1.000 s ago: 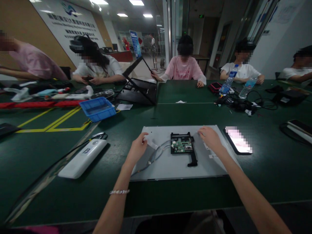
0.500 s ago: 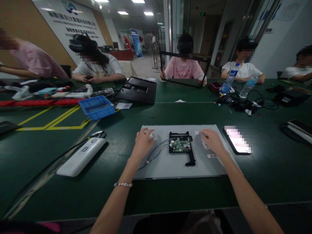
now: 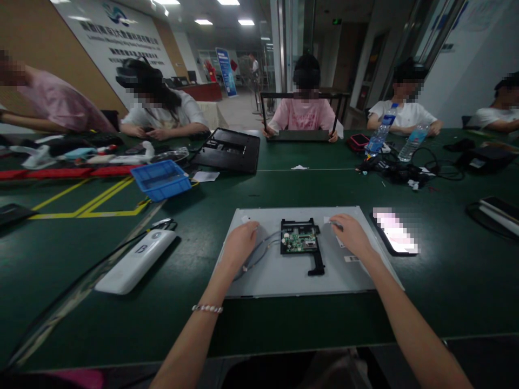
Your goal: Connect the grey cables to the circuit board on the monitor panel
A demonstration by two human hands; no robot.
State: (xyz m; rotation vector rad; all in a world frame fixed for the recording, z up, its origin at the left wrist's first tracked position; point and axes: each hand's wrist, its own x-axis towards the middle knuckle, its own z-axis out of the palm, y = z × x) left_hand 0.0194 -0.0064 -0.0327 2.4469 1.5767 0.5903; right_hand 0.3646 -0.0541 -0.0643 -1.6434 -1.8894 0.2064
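Observation:
A flat grey-white panel (image 3: 267, 283) lies on the green table before me. On its middle sits a black plastic bracket (image 3: 318, 265) with a green circuit board (image 3: 298, 243) in it, and thin grey cables (image 3: 261, 249) run from the board toward the left. Over the panel's left side my left hand (image 3: 240, 244) is closed, fingertips together; whatever it may hold is too small to name. My right hand (image 3: 352, 233) hovers over the right side, fingers pinched at a small dark item (image 3: 336, 224) that I cannot make out. White labels (image 3: 352, 259) are stuck near it.
Right of the panel lies a lit phone (image 3: 393, 232). A white power bank (image 3: 135, 262) with a cable is on the left, with a blue tray (image 3: 162, 179) behind it. Farther off are a black panel (image 3: 229, 151), bottles (image 3: 413, 141) and a co-worker holding a black frame (image 3: 298, 136).
My left hand has drawn its spread fingers together and turned slightly. My right hand stays nearly in place. Across the table, the co-worker's black frame has tilted and lowered.

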